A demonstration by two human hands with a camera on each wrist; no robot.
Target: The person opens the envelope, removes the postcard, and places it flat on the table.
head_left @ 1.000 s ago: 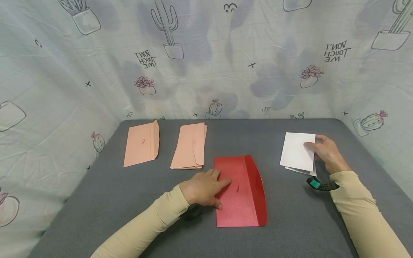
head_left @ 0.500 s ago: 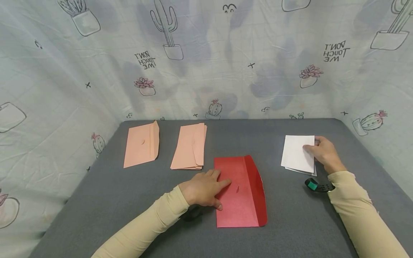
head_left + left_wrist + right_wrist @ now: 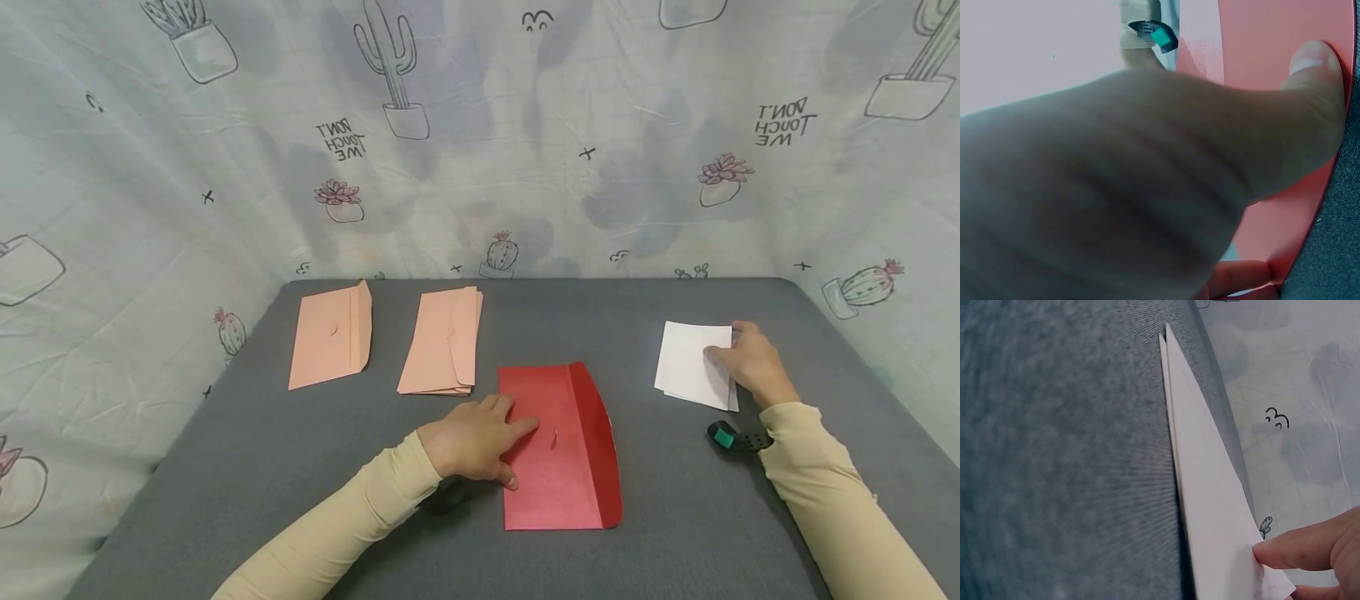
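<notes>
A red envelope point(image 3: 555, 492) lies flat at the middle of the table, its flap folded out to the right. My left hand point(image 3: 476, 437) rests on the envelope's left edge with fingers spread; in the left wrist view the thumb point(image 3: 1313, 87) lies on the red paper. Over on the right, my right hand point(image 3: 753, 362) pinches a white card point(image 3: 690, 358) by its right edge, thumb on top. Another white sheet peeks out from under that card along its lower and right edges. The right wrist view shows the card's thin side edge point(image 3: 1175, 456) and the thumb on its face.
A peach envelope point(image 3: 322, 337) with its flap out lies at the back left. Beside it is a small stack of peach envelopes point(image 3: 435, 342). Behind the grey table point(image 3: 570, 317) hangs a cactus-print curtain point(image 3: 480, 167).
My right hand has drawn the top white card slightly toward me, so it covers more of the sheet beneath. The left hand and red envelope have stayed put.
</notes>
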